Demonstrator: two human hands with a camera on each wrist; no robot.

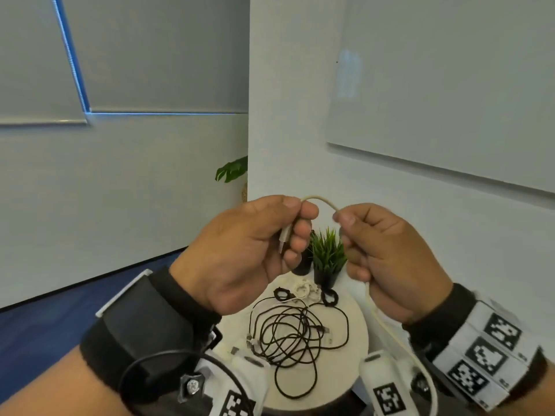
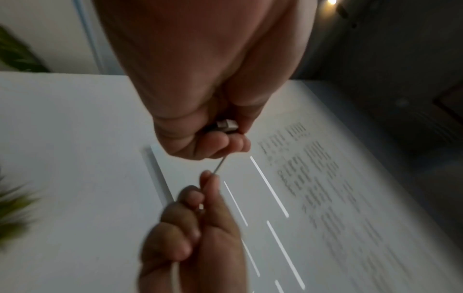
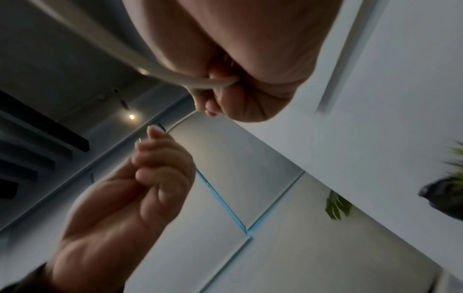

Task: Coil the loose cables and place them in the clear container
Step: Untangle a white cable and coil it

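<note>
Both hands are raised above a small round table (image 1: 359, 325). My left hand (image 1: 255, 250) grips the plug end of a cream cable (image 1: 319, 200), with the connector (image 2: 226, 125) showing inside its curled fingers. A short arc of that cable runs over to my right hand (image 1: 384, 256), which pinches it between thumb and forefinger. The rest of the cream cable (image 1: 399, 343) hangs down past my right wrist. On the table lies a loose tangle of black cable (image 1: 297, 334). No clear container shows in any view.
At the table's far side stand a small green plant in a black pot (image 1: 327, 259), two small black coils (image 1: 329, 297), and a small white coil (image 1: 301, 290). White connectors (image 1: 240, 351) lie at the table's near left. White walls stand close behind, blue floor to the left.
</note>
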